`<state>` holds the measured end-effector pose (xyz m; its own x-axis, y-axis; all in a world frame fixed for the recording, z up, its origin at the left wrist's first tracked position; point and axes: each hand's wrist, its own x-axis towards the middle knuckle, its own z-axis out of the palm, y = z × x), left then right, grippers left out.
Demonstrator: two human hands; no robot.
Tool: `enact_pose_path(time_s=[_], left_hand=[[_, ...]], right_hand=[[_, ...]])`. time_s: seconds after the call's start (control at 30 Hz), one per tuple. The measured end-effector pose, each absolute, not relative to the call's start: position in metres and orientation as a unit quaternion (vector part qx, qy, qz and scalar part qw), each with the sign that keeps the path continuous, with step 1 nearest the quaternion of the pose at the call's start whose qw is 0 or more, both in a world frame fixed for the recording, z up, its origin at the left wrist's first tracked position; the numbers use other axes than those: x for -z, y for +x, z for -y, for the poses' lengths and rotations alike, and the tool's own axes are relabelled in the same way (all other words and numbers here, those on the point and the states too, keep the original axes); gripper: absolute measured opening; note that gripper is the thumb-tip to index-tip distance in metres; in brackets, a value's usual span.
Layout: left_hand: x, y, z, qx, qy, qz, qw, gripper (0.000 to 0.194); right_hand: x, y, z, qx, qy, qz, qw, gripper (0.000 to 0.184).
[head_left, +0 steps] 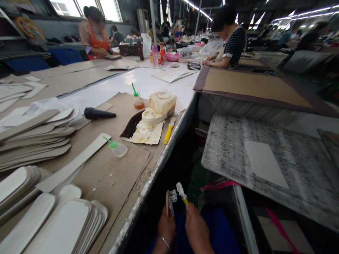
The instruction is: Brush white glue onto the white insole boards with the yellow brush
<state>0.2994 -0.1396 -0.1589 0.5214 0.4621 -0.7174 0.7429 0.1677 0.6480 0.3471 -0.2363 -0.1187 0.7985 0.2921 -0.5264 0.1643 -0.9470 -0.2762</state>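
Below the table edge, my left hand (pixel 166 225) is closed around a thin tan-edged piece (pixel 167 203) with a white and grey smeared face; its exact kind does not show. Close beside it on the right, my right hand (pixel 196 227) grips a yellow-handled glue brush (pixel 181 191), its tip caked in white paste. The brush tip is near the smeared piece, with a small gap between them. On the table, a second yellow-handled tool (pixel 168 132) lies beside a glue-crusted container (pixel 162 104) and a paste-covered sheet (pixel 148 134).
Stacks of pale cut panels (pixel 76 225) cover the table's left side. Two squeeze bottles, one clear (pixel 118 150) and one amber (pixel 138 102), and a black tapered tool (pixel 99 113) lie further in. At right stands a stained board (pixel 225 155) bearing a white sheet (pixel 265 162). Co-workers sit beyond.
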Motion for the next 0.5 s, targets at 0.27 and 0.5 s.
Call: enact_pose_path(time_s=[0.27,0.5], left_hand=[[0.150,0.305,0.130,0.096,0.637,-0.480,0.596,0.040],[0.146,0.303,0.127,0.102,0.500,-0.473,0.718,0.036]], right_hand=[[0.142,0.310,0.226,-0.350,-0.925,0.130,0.078,0.043],[0.126,0.340,0.269,-0.325,-0.919,0.124,0.184,0.039]])
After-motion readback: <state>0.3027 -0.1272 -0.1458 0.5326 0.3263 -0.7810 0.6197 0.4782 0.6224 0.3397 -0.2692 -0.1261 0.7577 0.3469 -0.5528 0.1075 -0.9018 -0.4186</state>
